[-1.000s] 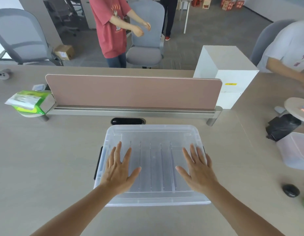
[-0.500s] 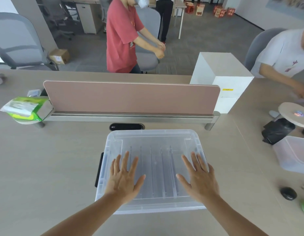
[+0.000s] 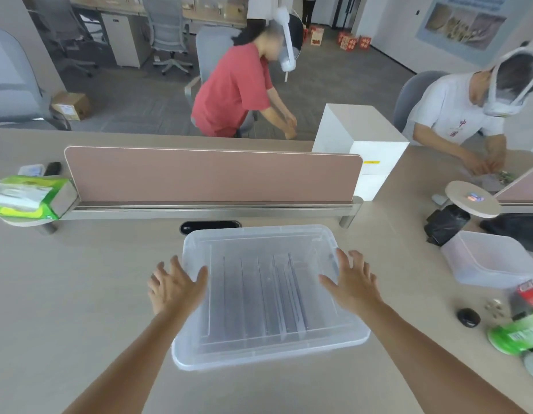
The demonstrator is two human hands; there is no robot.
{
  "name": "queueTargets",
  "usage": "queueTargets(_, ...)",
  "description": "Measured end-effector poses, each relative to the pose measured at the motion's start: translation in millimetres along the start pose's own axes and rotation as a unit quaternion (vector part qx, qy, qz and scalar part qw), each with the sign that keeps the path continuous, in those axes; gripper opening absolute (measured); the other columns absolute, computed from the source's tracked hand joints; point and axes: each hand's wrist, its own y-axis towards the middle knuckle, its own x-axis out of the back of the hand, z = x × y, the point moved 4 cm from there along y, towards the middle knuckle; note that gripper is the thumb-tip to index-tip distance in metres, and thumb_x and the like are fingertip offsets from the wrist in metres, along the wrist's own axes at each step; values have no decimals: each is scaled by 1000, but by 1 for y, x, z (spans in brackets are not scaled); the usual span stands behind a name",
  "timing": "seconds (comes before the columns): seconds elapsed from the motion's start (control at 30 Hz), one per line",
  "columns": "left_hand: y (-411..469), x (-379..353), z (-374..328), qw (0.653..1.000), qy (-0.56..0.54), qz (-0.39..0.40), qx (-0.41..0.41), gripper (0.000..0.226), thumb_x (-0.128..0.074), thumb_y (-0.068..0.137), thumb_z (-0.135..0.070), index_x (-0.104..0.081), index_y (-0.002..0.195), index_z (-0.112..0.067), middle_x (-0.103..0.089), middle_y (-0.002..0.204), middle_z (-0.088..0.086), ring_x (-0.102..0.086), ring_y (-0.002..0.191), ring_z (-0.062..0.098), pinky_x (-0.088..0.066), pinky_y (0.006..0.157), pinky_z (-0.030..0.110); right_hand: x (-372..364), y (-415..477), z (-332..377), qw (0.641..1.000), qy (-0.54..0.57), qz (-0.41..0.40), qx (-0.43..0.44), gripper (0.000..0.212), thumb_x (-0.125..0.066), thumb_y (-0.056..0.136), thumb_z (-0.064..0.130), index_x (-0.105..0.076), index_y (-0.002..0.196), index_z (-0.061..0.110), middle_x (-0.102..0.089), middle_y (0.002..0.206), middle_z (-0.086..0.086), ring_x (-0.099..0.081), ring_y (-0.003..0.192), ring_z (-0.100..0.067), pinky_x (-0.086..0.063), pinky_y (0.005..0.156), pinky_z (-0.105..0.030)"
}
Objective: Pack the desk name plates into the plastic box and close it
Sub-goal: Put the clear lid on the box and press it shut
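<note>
- Head camera view, looking down at a pale wooden desk where a clear plastic box sits in front of the person, just short of a pink divider panel.
- Its clear lid is already on top. Through it, several thin upright strips show in a row along the middle; these appear to be the desk name plates, standing on edge inside.
- Step in hand, as a judgement: packing looks finished and the closing is under way, with only the fastening of the lid left.
- Left hand is at the left edge of the lid, fingers spread wide, thumb lying on the lid and the other fingers reaching out past the rim. Its grip is wide and holds nothing.
- Right hand mirrors it at the right edge, fingers splayed and slightly curled, thumb pointing inward over the lid. Its grip is also wide and empty.
- Both forearms come up from the bottom of the view, angling inward toward the box.
- Whether the palms press on the lid or hover just above it cannot be told.
- Next move likely calls for the hands to reach the side latches and press them shut; no latch is clearly visible here.
</note>
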Motion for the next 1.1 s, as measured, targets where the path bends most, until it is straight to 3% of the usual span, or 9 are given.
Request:
queueTargets(0.1, 18, -11, 17, 983, -115, 73, 125, 91, -55, 75, -71, -39, 139, -9, -48, 133, 21, -48, 121, 40, -41, 98, 49, -1, 29, -12, 993, 100, 37, -59, 82, -46, 84, 71, -21, 148, 26, -25, 148, -10, -35, 133, -37, -34, 105, -51)
queueTargets(0.23, 21, -20, 20, 945, -238, 125, 184, 80, -59, 59, -76, -61, 98, -6, -66, 92, 15, -64, 83, 33, -51, 83, 45, -21, 54, -23, 976, 184, 87, -84, 82, -46, 79, 74, -29, 143, 24, -44, 138, -13, -49, 123, -38, -41, 101, -51)
queueTargets(0.4, 28, -22, 29, 971, -128, 70, 192, 105, -42, 53, -94, -61, 100, -2, -67, 84, 17, -66, 81, 39, -55, 76, 46, -42, 64, -33, 938, 317, 97, -99, 73, -52, 81, 69, -41, 143, 31, -59, 131, 0, -56, 118, -29, -43, 90, -37)
queueTargets(0.5, 12, -8, 14, 981, -38, 23, 187, 88, -35, 69, -87, -53, 106, -10, -62, 91, 11, -60, 83, 33, -48, 75, 39, -47, 71, -36, 911, 378, 117, -116, 67, -54, 76, 71, -48, 132, 34, -63, 114, 8, -60, 101, -21, -49, 87, -40)
queueTargets(0.57, 5, -2, 5, 985, 22, -13, 173, 74, -30, 78, -81, -49, 106, -16, -57, 85, 8, -59, 84, 32, -47, 76, 39, -46, 70, -35, 919, 364, 103, -111, 69, -50, 77, 73, -45, 134, 33, -63, 115, 6, -61, 98, -21, -51, 78, -39)
queueTargets(0.67, 3, 0, -1, 988, 95, -49, 113, 58, -24, 86, -70, -45, 102, -19, -58, 77, 5, -60, 77, 31, -50, 76, 40, -42, 64, -34, 951, 288, 49, -106, 70, -39, 89, 66, -32, 147, 27, -59, 132, -4, -60, 109, -31, -48, 81, -37)
queueTargets(0.73, 5, -1, 1, 989, 109, -51, 86, 50, -23, 91, -63, -41, 102, -17, -61, 79, 7, -61, 77, 32, -49, 73, 40, -37, 61, -30, 969, 224, 21, -101, 63, -31, 96, 59, -27, 149, 25, -59, 130, -11, -60, 109, -36, -48, 82, -40)
queueTargets(0.9, 14, -8, 14, 994, -7, -12, 111, 54, -36, 92, -60, -37, 101, -7, -61, 94, 20, -60, 88, 38, -48, 76, 44, -26, 55, -19, 990, 94, -2, -101, 57, -20, 101, 51, -18, 149, 21, -54, 125, -14, -62, 103, -38, -41, 73, -40)
queueTargets(1.1, 18, -7, 12, 994, -19, 28, 109, 59, -34, 94, -57, -47, 116, -3, -62, 106, 21, -58, 98, 38, -46, 83, 43, -29, 56, -18, 988, 92, -6, -124, 50, -26, 102, 46, -38, 128, 5, -55, 123, -16, -61, 105, -40, -43, 72, -42)
